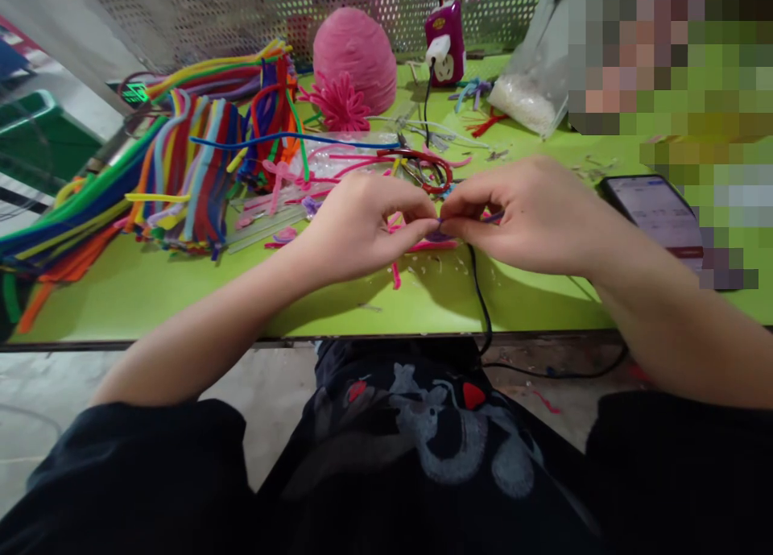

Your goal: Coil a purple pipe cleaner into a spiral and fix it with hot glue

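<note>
My left hand point(374, 221) and my right hand point(513, 217) meet fingertip to fingertip above the green table. Both pinch a short purple pipe cleaner point(495, 217); most of it is hidden by the fingers. Under and around the hands lie pink pipe cleaner pieces point(396, 273). Just beyond them rests a tool with red looped handles point(444, 172), its other end partly covered. A long blue pipe cleaner point(290, 141) stretches across the clutter behind my left hand.
Bundles of coloured pipe cleaners point(187, 172) fill the left side. At the back stand a pink dome point(355, 60) and a purple power socket point(444, 43), its black cable point(477, 285) running over the front edge. On the right are a phone point(652, 213) and a plastic bag of white bits point(525, 100).
</note>
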Available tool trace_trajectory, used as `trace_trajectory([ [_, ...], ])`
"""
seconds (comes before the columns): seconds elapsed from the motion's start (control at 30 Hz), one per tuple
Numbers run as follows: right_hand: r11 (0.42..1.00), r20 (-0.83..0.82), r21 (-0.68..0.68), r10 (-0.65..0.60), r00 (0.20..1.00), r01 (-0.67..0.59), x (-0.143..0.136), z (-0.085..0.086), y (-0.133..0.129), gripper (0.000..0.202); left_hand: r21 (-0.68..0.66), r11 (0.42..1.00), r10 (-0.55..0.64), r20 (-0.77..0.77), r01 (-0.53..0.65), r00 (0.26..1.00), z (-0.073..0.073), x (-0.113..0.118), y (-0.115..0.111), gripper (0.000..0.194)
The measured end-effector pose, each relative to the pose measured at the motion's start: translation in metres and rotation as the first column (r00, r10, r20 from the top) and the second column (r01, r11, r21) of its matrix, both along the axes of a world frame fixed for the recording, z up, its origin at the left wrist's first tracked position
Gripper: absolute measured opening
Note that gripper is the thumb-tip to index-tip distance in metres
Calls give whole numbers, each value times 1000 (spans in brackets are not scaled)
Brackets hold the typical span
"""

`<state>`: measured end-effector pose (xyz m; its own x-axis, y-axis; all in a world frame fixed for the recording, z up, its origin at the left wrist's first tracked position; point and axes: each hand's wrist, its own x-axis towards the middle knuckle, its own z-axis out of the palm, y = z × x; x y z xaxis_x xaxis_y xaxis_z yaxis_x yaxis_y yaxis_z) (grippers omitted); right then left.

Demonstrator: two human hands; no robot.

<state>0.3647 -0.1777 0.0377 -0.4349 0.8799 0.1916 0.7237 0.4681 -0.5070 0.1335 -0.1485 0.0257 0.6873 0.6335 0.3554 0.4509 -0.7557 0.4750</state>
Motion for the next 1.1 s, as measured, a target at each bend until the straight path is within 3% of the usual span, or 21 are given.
trace_trajectory([
  [0.17, 999, 87, 20, 45, 995, -47, 1, 0, 0, 15, -53, 997, -56, -35, 54, 998, -1, -2, 2, 24],
  [0.3, 999, 57, 25, 42, 998, -43, 6, 0, 2, 12, -118, 992, -46, 51, 52, 998, -4, 1, 3, 23],
  [0.4, 996, 40, 22, 82, 996, -83, 8, -1, 3, 15, -174, 984, -32, 28, 36, 999, -4, 3, 3, 24],
  [0.6, 992, 150, 51, 111, 983, -120, 4, -3, 0, 14, -161, 981, -112, -36, 105, 993, -2, 1, 5, 23],
  [0.7, 988, 165, 124, 70, 984, -91, 6, -1, 2, 20, -197, 978, -59, 57, 69, 997, -4, 3, 10, 24],
  [0.83, 984, 76, 179, 10, 997, -24, 17, 1, 9, 34, -349, 937, 95, 182, -26, 979, -5, 5, 16, 25],
  [0.97, 990, -16, 139, 36, 999, -33, 23, -1, 14, 18, -437, 898, 155, 211, -49, 965, -10, 4, 23, 30],
  [1.1, 990, 10, 131, 41, 999, -42, 21, -2, 13, 16, -551, 834, 142, 275, 35, 951, -16, 2, 31, 46],
])
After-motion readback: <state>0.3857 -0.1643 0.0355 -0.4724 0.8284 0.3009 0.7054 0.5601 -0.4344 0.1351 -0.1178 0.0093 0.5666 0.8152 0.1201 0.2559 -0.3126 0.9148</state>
